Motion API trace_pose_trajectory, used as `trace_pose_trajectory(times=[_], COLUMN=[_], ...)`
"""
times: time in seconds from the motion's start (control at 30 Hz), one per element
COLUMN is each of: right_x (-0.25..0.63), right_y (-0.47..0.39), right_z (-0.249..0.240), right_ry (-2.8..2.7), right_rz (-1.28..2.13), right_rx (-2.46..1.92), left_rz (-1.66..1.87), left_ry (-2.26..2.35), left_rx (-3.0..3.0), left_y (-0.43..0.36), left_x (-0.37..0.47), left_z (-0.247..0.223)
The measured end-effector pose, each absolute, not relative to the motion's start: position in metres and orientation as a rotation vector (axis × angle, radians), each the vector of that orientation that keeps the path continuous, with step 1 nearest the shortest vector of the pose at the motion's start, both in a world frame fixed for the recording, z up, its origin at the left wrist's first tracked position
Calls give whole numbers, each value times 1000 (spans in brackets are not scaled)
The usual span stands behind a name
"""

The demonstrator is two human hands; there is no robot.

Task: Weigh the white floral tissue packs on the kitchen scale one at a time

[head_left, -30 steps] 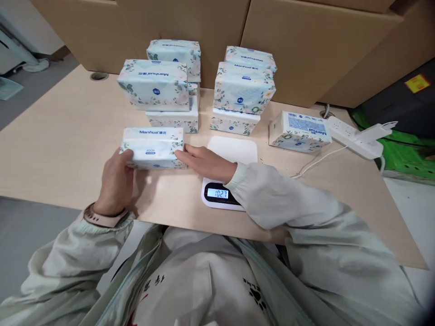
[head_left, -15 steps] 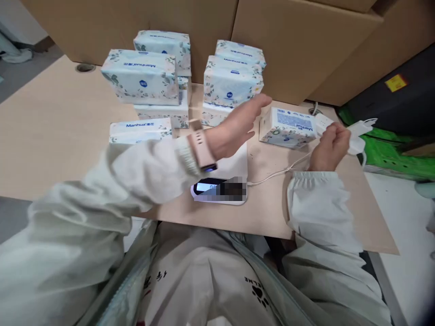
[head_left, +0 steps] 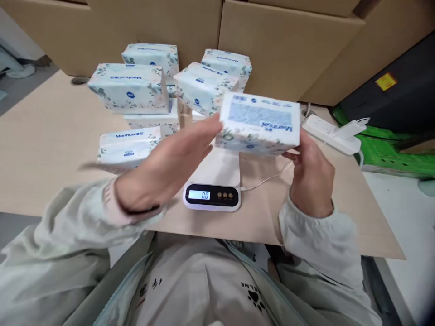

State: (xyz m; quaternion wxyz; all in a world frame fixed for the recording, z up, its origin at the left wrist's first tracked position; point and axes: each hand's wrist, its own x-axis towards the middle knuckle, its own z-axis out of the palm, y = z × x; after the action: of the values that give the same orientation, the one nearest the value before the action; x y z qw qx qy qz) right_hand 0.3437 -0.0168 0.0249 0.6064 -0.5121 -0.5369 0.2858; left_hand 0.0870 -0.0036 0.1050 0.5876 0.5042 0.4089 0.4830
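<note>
A white-and-blue tissue pack [head_left: 260,122] is lifted above the table, its right end gripped by my right hand [head_left: 312,174]. Its left end is near the fingertips of my left hand [head_left: 166,163], which is stretched out flat; whether they touch it I cannot tell. Below the pack sits a white scale [head_left: 212,197] with a lit display reading 0.0. Behind my left hand, one tissue pack [head_left: 205,88] sits tilted on the right stack. More packs [head_left: 129,88] are stacked at the left, and a single pack [head_left: 131,142] lies in front of them.
Large cardboard boxes [head_left: 285,50] stand along the back of the wooden table [head_left: 44,149]. A white power strip [head_left: 331,133] lies at the right, beside a green item [head_left: 397,151]. A white cable [head_left: 267,179] runs from the scale.
The pack at the right has been lifted and moved left in my right hand. My left hand has moved left and nearer to me. The upper pack of the right stack has shifted left and tilted.
</note>
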Motion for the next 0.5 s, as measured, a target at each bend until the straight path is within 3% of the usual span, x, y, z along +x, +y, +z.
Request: trace_pose_trajectory(times=[0.23, 0.5], right_x=[300, 307], right_y=[-50, -36], right_z=[-3, -13], right_ry=[-1493, -1152], right_rz=[865, 671], right_rx=[-1235, -1300], left_rz=[928, 969], left_ry=[1023, 1109], left_rx=[1008, 972], left_y=[-57, -56], left_x=[23, 15], left_z=[85, 55])
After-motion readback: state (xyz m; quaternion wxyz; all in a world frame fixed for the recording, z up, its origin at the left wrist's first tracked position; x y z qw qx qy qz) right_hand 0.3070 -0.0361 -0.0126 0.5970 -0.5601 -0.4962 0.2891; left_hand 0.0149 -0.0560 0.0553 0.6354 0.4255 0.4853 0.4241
